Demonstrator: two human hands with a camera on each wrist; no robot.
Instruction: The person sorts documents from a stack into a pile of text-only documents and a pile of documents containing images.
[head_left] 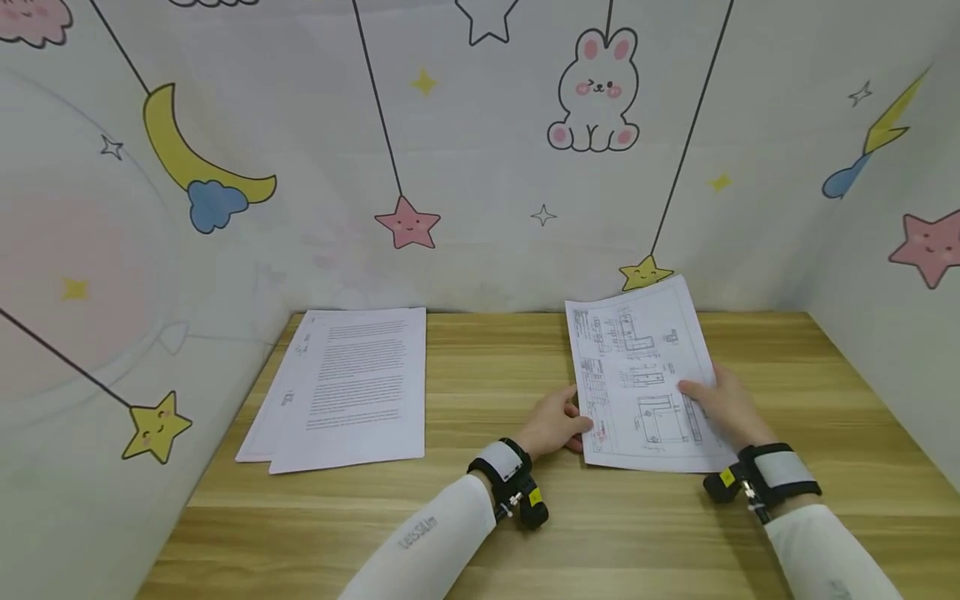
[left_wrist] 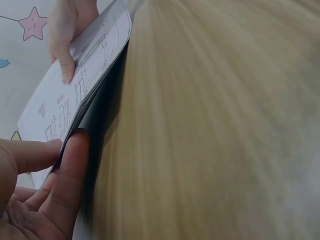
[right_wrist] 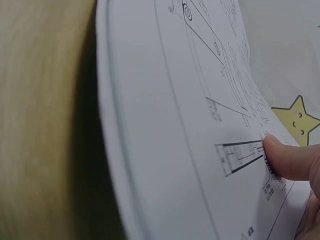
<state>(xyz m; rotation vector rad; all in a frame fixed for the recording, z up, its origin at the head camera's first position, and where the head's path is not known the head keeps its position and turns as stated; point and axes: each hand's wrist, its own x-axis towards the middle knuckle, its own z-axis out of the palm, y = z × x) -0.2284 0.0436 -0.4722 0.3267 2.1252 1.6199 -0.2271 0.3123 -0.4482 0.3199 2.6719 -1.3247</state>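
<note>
Sheets of paper printed with technical drawings point(head_left: 641, 375) are held tilted up over the right half of the table. My left hand point(head_left: 553, 423) pinches their left edge near the lower corner, thumb on the printed face and fingers behind, as the left wrist view shows. On the right edge, my right hand point(head_left: 731, 408) grips them with its thumb point(right_wrist: 287, 157) across the drawing; its other fingers are mostly hidden behind the paper. In the right wrist view the sheets bow slightly, with a dark shadow beneath.
A stack of papers point(head_left: 356, 387) lies at the table's left, a text page on top and a drawing sheet showing at its left side. The wood-grain table point(head_left: 480, 517) meets a cartoon-printed cloth wall point(head_left: 487, 150) at the back and sides.
</note>
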